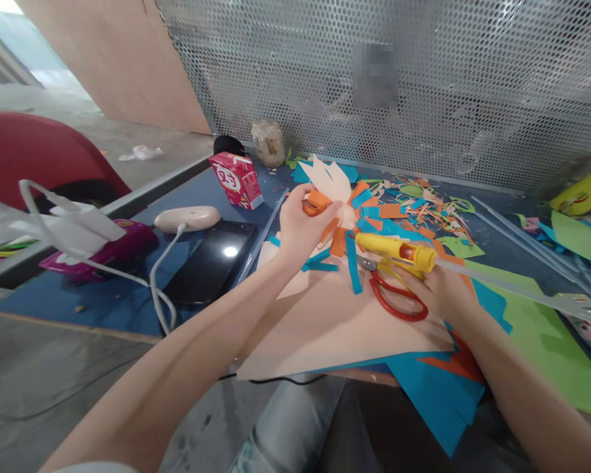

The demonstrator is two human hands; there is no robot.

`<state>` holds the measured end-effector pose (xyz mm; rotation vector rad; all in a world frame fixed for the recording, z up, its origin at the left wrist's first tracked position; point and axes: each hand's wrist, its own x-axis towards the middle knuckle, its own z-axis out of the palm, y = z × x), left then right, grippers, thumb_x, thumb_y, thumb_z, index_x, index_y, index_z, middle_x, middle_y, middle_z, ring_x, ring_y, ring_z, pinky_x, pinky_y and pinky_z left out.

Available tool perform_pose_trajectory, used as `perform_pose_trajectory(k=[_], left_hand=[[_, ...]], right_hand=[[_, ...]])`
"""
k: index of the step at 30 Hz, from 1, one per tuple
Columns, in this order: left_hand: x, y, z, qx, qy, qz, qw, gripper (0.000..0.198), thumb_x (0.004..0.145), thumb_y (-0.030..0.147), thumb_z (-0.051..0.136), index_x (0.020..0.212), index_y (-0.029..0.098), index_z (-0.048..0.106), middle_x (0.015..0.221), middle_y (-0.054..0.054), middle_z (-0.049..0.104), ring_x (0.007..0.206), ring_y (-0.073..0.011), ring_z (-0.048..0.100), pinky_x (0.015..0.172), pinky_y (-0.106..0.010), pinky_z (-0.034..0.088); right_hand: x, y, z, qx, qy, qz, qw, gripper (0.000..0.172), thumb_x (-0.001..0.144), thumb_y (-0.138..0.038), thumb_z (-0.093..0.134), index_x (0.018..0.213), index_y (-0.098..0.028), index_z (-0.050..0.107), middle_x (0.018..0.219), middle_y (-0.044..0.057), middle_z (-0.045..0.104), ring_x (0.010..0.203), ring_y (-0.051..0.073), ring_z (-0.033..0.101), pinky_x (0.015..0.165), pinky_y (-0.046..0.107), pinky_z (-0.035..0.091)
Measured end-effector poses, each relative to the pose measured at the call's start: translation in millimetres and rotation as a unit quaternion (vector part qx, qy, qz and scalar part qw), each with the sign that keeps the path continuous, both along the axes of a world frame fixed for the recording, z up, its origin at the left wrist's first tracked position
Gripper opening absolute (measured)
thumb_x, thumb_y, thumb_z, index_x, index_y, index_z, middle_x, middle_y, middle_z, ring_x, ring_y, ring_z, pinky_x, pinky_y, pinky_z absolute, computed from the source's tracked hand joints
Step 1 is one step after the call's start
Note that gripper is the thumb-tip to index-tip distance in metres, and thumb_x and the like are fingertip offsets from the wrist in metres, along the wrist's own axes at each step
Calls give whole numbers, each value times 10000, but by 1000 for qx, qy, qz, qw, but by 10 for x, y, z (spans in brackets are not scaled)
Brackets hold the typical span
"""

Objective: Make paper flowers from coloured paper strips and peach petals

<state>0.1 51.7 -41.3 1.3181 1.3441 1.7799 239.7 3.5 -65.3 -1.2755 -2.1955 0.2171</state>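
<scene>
Inside table edge [103,324], left grip [299,220] pinching paper craft [345,215], right grip [440,287] around glue gun [389,247], scissors [404,316] close below

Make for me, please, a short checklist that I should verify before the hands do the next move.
1. Paper piece steadied: ok, the left hand holds it.
2. Glue gun in grip: ok, the right hand holds it, front end toward the paper piece.
3. Glue stick loaded: ok, a long clear one sticks out from the back.
4. Left hand apart from the gun's front: ok, a gap shows, though a small one.
5. Scissors out of the way: not ok, the red handles lie close by the right hand.
6. Glue hot enough: cannot tell from the picture.
</scene>
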Motion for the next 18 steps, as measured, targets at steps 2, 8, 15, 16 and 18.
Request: perform_pose_trajectory(k=[2,8,15,16,18], left_hand=[[-1,10,-9,7,14,5,1000,296,608,266,714,812,179,517,680,37,562,629,-107,556,602,-219,440],[8,25,-26,14,25,9,1000,292,597,275,704,796,180,513,682,33,574,621,-108,567,592,-224,455],[-16,52,-51,14,35,27,999,301,592,301,704,798,181,520,657,39,561,594,-104,544,583,-226,444],[-21,56,-54,13,35,28,999,307,591,304,705,806,179,525,668,34,567,603,-108,550,587,-229,446],[-28,57,-54,13,32,27,999,319,588,308,706,820,175,532,694,25,577,625,-114,559,597,-232,450]], right_hand=[[0,-16,8,11,-34,1,999,314,806,-490,495,960,-253,634,727,91,642,681,249,593,560,352,475],[-30,-48,62,29,-110,-5,994,356,847,-474,423,1036,-235,608,793,102,656,755,277,614,604,372,482],[-84,-44,109,31,-115,-35,992,389,847,-524,403,851,-214,636,665,75,613,612,227,587,524,327,441],[-101,-47,122,28,-116,-44,992,411,844,-541,397,794,-207,631,645,73,603,591,219,579,512,321,432],[-134,-52,147,22,-115,-57,991,443,843,-561,384,718,-202,610,614,67,587,568,210,571,501,313,422]])
